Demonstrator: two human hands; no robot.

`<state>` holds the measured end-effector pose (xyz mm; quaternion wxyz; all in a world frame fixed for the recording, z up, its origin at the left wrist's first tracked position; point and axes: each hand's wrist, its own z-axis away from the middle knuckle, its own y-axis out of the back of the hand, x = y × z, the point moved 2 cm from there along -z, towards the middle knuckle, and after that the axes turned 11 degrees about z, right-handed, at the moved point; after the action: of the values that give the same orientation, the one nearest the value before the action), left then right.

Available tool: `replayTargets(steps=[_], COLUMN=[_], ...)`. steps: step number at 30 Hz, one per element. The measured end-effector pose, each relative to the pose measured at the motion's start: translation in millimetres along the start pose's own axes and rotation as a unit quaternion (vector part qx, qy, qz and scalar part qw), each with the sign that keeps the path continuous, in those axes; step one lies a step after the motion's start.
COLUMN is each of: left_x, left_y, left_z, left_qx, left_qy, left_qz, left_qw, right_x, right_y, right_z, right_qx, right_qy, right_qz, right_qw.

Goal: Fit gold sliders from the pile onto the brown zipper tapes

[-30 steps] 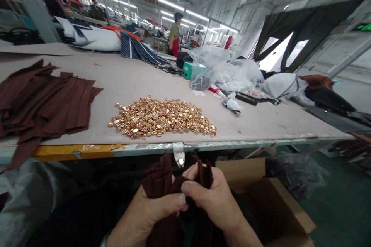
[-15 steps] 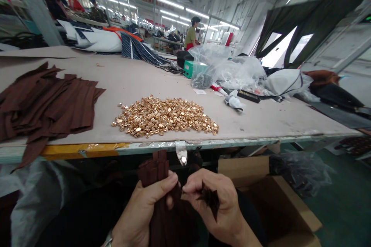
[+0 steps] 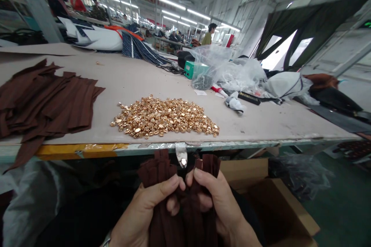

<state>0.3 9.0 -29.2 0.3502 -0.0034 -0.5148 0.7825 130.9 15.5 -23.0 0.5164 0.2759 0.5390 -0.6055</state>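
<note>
My left hand (image 3: pixel 147 204) is closed round a bundle of dark brown zipper strips (image 3: pixel 156 173), its thumb pressed across the front. Opposite it, my right hand (image 3: pixel 217 200) grips more brown zipper strips (image 3: pixel 211 164), with thumb and bent fingers near their upper ends. Both bundles hang down below the table edge, close together; their lower ends run out of view. Just above and between the hands, a small metal fixture (image 3: pixel 181 154) sticks down from the edge. Beyond it lies a heap of small gold metal pieces (image 3: pixel 165 117), which look like zipper sliders.
A pile of brown strips (image 3: pixel 49 104) lies on the table (image 3: pixel 261 123) at left, partly overhanging its edge. Plastic bags (image 3: pixel 232 67), a green box (image 3: pixel 189 69) and a grey cloth (image 3: pixel 234 102) sit farther back. An open cardboard box (image 3: pixel 284 204) stands below right. Several people are in the background.
My right hand has turned upright, and the strips in it now stand up above the thumb beside the left bundle. My left hand keeps its hold. A person in the background has moved right.
</note>
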Motion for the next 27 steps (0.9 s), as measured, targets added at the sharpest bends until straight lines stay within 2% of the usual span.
replayTargets(steps=[5,8,13,20,27], left_x=[5.0,7.2,9.7,8.0,8.1], left_y=[-4.2,-7.1,-5.3,-5.0,-8.4], left_z=[-5.7,-8.2,-12.0,-15.8,-16.7], left_qx=[0.039,0.049,0.052,0.017,0.055], left_qy=[-0.008,-0.026,-0.052,-0.051,-0.077], left_qz=[-0.057,-0.073,-0.089,-0.098,-0.103], left_qw=[0.998,0.996,0.993,0.994,0.990], right_x=[0.4,0.0,1.3,4.6,2.8], right_y=[3.9,2.9,1.5,1.6,-1.2], right_z=[-7.1,-10.3,-14.5,-17.3,-21.1], right_qx=[0.027,0.021,0.002,-0.022,-0.021], right_qy=[-0.023,-0.029,-0.045,-0.052,-0.045], right_qz=[-0.033,-0.039,-0.051,-0.053,-0.057], right_qw=[0.999,0.999,0.998,0.997,0.997])
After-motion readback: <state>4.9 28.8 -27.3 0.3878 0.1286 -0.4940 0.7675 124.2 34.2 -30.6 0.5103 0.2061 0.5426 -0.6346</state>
